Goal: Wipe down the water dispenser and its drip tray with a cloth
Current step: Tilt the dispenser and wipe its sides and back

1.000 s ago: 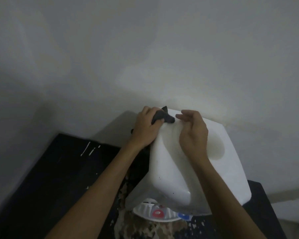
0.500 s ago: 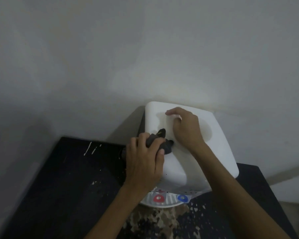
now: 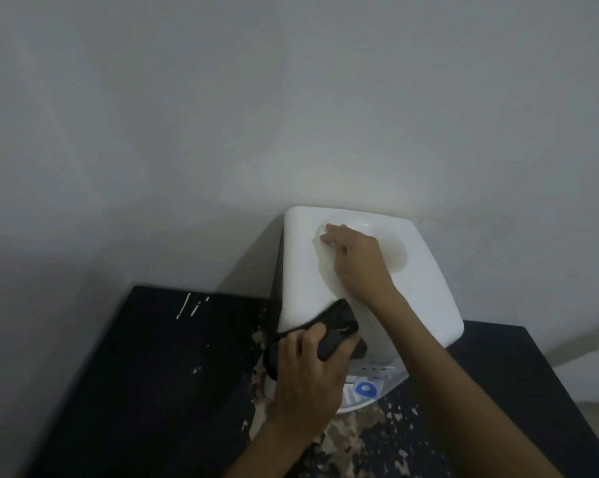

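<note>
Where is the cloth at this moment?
Head view, lower centre: the dark cloth is gripped by the left hand against the front-left top edge of the white water dispenser.

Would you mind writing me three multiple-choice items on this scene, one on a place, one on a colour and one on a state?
1. Where on the dispenser is the cloth?
A. at the near left corner of its top
B. at the far right corner of its top
C. on its back

2. What colour is the tap that shows below the dispenser's front?
A. yellow
B. blue
C. green

3. What is the left hand doing?
A. gripping the cloth
B. lying flat and empty
C. gripping the tap

Answers:
1 A: the dark cloth lies over that corner, partly under the left hand.
2 B: a blue disc shows just right of the left hand.
3 A: its fingers curl round the cloth.
</note>
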`<state>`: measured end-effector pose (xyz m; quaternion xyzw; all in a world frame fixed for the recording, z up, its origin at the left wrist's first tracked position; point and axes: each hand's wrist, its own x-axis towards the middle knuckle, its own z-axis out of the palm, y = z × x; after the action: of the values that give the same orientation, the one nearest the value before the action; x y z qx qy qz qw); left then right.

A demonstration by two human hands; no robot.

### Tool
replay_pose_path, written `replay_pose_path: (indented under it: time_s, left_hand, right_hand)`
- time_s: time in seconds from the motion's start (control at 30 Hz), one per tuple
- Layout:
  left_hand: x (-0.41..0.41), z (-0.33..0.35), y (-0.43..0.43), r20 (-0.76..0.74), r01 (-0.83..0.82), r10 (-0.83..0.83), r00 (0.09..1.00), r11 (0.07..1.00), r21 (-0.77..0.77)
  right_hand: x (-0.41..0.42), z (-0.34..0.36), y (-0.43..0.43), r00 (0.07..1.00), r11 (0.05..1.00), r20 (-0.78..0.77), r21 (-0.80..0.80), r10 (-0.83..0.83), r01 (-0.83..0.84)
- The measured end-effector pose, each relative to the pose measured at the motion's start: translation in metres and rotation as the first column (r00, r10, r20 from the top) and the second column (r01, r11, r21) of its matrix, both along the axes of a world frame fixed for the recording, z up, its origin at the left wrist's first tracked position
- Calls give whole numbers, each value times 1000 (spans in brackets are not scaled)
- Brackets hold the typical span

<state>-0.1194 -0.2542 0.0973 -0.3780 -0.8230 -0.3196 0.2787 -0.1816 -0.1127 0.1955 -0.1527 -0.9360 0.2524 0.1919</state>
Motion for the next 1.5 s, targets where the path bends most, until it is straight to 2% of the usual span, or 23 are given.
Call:
replay_pose_path:
  time_s: [0.1,0.23,0.4,0.53,0.6,0.7,0.8,0.97,1.1,1.23,1.3,1.4,1.5]
  left_hand:
    - [-8,0,5,25,-35,33,999,996,84]
    - [-20,12,5,163,-106,81,983,983,151]
    - [-40,23,0,269,-90,37,962,978,187]
    - [-71,37,-4,467,-84,-27,884,973,215]
    - [-85,44,0,519,-64,-42,854,981,185]
    - [-93,52,6,523,-30,-65,850,984,173]
    - [-93,62,12,532,-27,-57,845,988,150]
    - [-86,68,16,326,50,-60,944,998,40]
    - [-75,57,6,251,171,-169,953,985,13]
    - [-72,50,-2,192,349,-339,921,937,-19]
    - [-74,48,-6,181,384,-370,911,922,-50]
    - [-79,48,-3,213,328,-314,925,944,-29]
    - [-91,52,10,348,177,-192,918,981,74]
  right_hand:
    - [3,-1,2,1000,999,13,-23,23,-23]
    - [5,-2,4,999,997,12,-72,36,-35]
    - [5,-3,3,999,998,-5,-54,44,-45]
    - [3,-2,8,1000,997,11,-75,25,-24]
    - [3,0,11,1000,994,0,-105,-4,4]
    - [3,5,13,994,971,-70,-232,-79,61]
    - [3,4,13,974,902,-170,-427,-147,62]
    - [6,4,16,942,777,-257,-629,-216,6]
    - [7,4,13,939,767,-282,-641,-198,-30]
    - [7,3,12,942,799,-288,-600,-170,-39]
    - [7,2,11,942,800,-288,-599,-171,-38]
    - [7,2,13,940,801,-292,-598,-175,-37]
    - [6,3,14,948,823,-271,-567,-164,-20]
